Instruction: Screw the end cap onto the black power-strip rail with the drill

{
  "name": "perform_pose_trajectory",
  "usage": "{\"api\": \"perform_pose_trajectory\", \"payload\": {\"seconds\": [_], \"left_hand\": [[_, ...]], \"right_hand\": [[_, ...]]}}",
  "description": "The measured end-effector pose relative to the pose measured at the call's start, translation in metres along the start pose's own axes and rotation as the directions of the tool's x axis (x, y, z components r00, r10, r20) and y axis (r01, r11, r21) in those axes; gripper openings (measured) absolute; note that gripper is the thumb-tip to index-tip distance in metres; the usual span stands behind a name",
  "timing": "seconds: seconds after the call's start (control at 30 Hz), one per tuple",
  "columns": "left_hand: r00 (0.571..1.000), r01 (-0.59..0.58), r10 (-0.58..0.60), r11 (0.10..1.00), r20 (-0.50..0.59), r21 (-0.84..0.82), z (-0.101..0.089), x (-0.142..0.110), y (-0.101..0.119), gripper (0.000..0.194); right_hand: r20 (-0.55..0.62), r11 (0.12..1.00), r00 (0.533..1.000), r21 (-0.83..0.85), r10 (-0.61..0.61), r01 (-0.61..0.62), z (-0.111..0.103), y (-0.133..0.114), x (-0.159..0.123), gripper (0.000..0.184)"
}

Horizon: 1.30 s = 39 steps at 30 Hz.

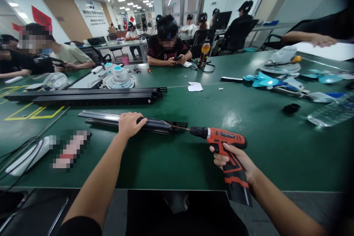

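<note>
Holding drill (226, 136) (orange-red), gripping black bar (159, 125)

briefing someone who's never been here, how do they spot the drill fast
Find the near edge of the long green table. There, the right hand holds the drill, aimed at the long dark piece under the left hand. The drill's red-orange casing sets it apart from that piece.

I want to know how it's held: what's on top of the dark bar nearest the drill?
The left hand lies over the dark bar, which shows on either side of it. The surface beneath the hand is covered and cannot be seen.
</note>
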<state>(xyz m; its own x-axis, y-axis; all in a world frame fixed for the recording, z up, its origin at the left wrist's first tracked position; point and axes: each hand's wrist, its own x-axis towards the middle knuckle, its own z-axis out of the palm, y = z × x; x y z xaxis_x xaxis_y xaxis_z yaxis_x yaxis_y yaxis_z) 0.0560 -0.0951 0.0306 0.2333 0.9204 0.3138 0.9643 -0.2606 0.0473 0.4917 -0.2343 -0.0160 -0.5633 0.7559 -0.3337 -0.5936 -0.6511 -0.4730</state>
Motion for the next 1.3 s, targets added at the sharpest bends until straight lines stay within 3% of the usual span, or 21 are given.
{"api": "perform_pose_trajectory", "payload": {"seconds": [0.2,0.27,0.33,0.47,0.6,0.93,1.13,1.3], "left_hand": [[0.994,0.107,-0.107,0.994,-0.015,0.002,0.005,0.001,0.019,0.04],[0.978,0.201,-0.203,0.978,-0.04,-0.057,0.009,-0.003,0.029,0.04],[0.972,0.22,-0.229,0.966,-0.056,-0.139,0.012,-0.007,0.035,0.038],[0.983,0.078,-0.107,0.979,-0.146,-0.189,0.013,-0.015,0.031,0.039],[0.99,-0.084,0.069,0.989,-0.121,-0.123,0.011,-0.02,0.021,0.045],[0.987,-0.045,0.025,0.991,-0.159,-0.125,0.017,-0.016,0.017,0.049],[0.989,-0.031,0.013,0.992,-0.148,-0.12,0.017,-0.016,0.016,0.049],[0.992,-0.014,0.0,0.994,-0.129,-0.112,0.016,-0.016,0.017,0.049]], "right_hand": [[0.021,1.0,1.0,0.021,0.006,-0.007,-0.001,-0.002,0.002,0.037],[0.031,1.0,0.999,0.021,0.008,-0.009,-0.002,-0.002,0.002,0.036],[0.037,1.0,0.999,0.019,0.01,-0.011,-0.003,-0.001,0.002,0.036],[0.025,1.0,1.0,0.024,0.011,-0.012,-0.004,-0.002,0.002,0.038],[0.017,0.998,0.999,0.051,0.033,-0.034,-0.001,-0.003,0.002,0.039],[0.021,0.999,0.999,0.039,0.038,-0.038,0.008,-0.01,0.004,0.036],[0.022,0.997,0.997,-0.002,0.077,-0.077,0.004,-0.021,0.009,0.038],[0.018,0.999,0.999,-0.032,0.039,-0.038,0.0,-0.021,0.012,0.04]]}}
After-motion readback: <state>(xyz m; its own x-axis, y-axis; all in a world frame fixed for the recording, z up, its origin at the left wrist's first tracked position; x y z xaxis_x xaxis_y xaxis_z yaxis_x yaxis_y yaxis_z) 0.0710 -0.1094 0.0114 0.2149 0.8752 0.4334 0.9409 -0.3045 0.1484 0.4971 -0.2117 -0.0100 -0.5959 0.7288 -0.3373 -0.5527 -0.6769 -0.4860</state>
